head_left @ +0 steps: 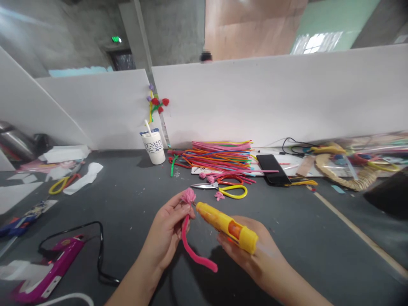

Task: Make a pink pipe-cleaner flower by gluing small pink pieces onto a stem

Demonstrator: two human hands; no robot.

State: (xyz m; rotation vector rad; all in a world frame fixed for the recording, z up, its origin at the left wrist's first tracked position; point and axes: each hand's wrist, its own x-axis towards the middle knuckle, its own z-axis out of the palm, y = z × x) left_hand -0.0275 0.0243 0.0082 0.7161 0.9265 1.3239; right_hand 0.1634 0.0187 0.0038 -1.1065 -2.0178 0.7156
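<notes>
— Where is the flower relative to the grip?

— The left hand (165, 231) pinches the pink pipe-cleaner flower (188, 196) just below its fuzzy head, fingers pressed together on the stem (194, 250), which curls down and right, free of the table. The right hand (251, 250) is wrapped around a yellow lighter-like tool (228, 227), its nozzle tip just beside the flower head; I cannot tell whether they touch.

— Materials?

— Flower: fluffy chenille, tufted head, one bent stem. Tool: glossy yellow plastic, tapered, with an orange window. Table (134, 199): dark grey, matte, speckled with fluff.

— Counts?

— One flower in hand, one tool. Beyond them, one pair of scissors (219, 187) with yellow and red loop handles, one pile of coloured pipe cleaners (219, 155), one black phone (273, 168), one white paper cup (153, 146). At left, one magenta glue gun (47, 272).
</notes>
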